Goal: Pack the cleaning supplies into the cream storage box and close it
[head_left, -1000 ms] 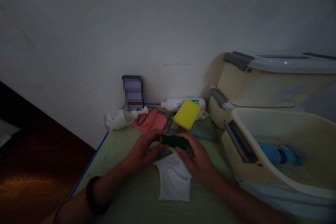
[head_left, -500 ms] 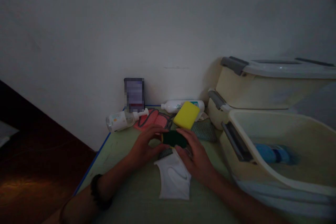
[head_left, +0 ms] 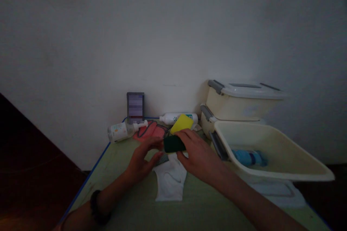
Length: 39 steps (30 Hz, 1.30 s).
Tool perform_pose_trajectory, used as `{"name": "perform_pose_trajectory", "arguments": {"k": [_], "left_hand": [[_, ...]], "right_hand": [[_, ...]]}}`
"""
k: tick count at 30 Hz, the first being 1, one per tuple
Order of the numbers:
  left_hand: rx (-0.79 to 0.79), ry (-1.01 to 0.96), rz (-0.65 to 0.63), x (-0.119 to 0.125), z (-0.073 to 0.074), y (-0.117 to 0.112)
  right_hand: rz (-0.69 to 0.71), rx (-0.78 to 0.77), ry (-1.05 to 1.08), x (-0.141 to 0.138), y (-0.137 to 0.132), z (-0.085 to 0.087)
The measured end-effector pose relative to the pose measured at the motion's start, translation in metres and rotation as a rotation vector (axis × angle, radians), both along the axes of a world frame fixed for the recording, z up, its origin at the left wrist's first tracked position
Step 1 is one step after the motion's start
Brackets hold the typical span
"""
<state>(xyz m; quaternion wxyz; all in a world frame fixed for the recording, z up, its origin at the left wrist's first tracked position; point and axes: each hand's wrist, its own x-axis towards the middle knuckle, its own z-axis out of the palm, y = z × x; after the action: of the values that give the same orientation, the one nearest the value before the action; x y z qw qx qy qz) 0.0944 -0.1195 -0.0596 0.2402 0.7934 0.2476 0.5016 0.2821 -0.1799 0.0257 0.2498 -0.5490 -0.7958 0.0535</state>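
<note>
My right hand (head_left: pixel 199 155) grips a sponge with a dark green scouring side (head_left: pixel 173 144), fingers over its top and thumb below. At the sponge's other end is my left hand (head_left: pixel 142 158), its thumb and fingers apart; whether a fingertip still touches the sponge is hard to tell. Below both hands a white cloth item (head_left: pixel 170 184) lies on the green table (head_left: pixel 124 205). A yellow sponge (head_left: pixel 182 122) sits just behind my right hand, partly covering a white bottle (head_left: pixel 169 118).
A clear pump bottle (head_left: pixel 120 131) lies at the left beside pink mesh cloth (head_left: pixel 150 130). Behind it a phone-like screen (head_left: pixel 135 106) leans on the wall. On the right stand cream storage bins (head_left: pixel 238 108); the open one (head_left: pixel 284 144) holds a blue package (head_left: pixel 248 157).
My left hand has loosened and drawn back from the sponge, while my right hand keeps hold of it. The sponge has turned slightly. The whole view has shifted.
</note>
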Motion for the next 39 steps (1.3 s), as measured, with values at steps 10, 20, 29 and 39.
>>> {"name": "perform_pose_trajectory", "arguments": {"k": [10,20,29,39], "left_hand": [[0.148,0.056,0.154,0.026,0.008,0.017],[0.15,0.315,0.099,0.065,0.037,0.041],[0.1,0.575,0.096,0.083,0.047,0.065],[0.05,0.717,0.068,0.061,0.033,0.072]], "right_hand": [[-0.022,0.071,-0.027,0.096,-0.019,0.071],[-0.17,-0.212,-0.244,0.18,-0.025,0.056],[-0.213,-0.293,-0.449,0.173,-0.008,0.027],[-0.119,-0.34,-0.479,0.163,-0.008,0.017]]}}
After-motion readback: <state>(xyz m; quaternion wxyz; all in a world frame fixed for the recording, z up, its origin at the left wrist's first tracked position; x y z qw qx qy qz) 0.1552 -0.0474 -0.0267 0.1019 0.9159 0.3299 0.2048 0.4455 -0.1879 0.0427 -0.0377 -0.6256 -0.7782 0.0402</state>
